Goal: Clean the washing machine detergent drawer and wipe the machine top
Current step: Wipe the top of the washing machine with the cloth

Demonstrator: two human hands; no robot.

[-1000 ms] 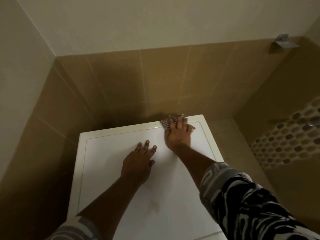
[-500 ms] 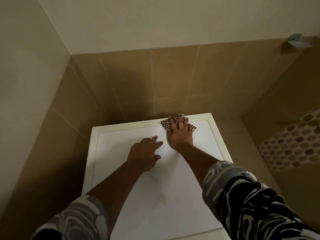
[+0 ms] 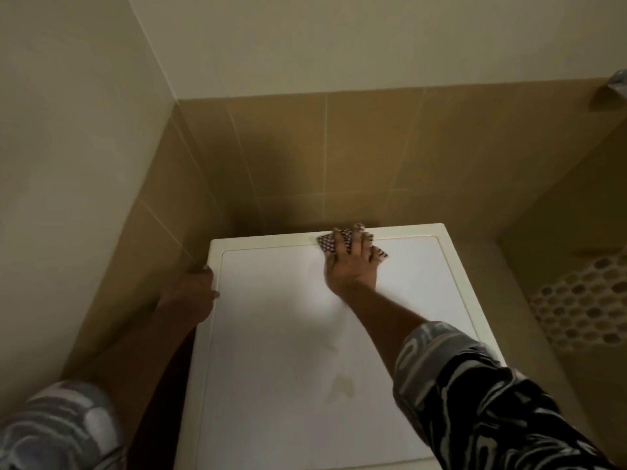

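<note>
Left hand [image 3: 191, 295] sits at the left edge of the white washing machine top [image 3: 271, 334], close to its far left corner. It is wrapped over the raised cream rim, with the thumb tip lying on the rim and the fingers going down the side, so it clasps the edge; the hand is blurred and the fingers are mostly hidden. Its forearm runs down to a grey and white swirl-patterned sleeve [image 3: 57, 425] in the lower left corner.

The washing machine top is a flat pale panel inside the raised border, standing in a corner with tan ceramic wall tiles [image 3: 373, 147] to its left and behind it, and plain cream wall above them. A faint brownish stain [image 3: 342, 385] marks the panel toward the near side.

Farther right, the right hand [image 3: 353, 266] lies flat at the far edge of the top, fingers straight and spread apart, pressing down on a small dark red and white checked cloth [image 3: 327, 245]. The cloth lies on the back rim and shows on both sides of the fingers. The right forearm leads back to a black and white swirl-patterned sleeve [image 3: 492, 401].

On the right wall is a patch of pale hexagonal mosaic tiles [image 3: 576, 310], and a small metal fitting [image 3: 618, 83] sits at the upper right edge.
</note>
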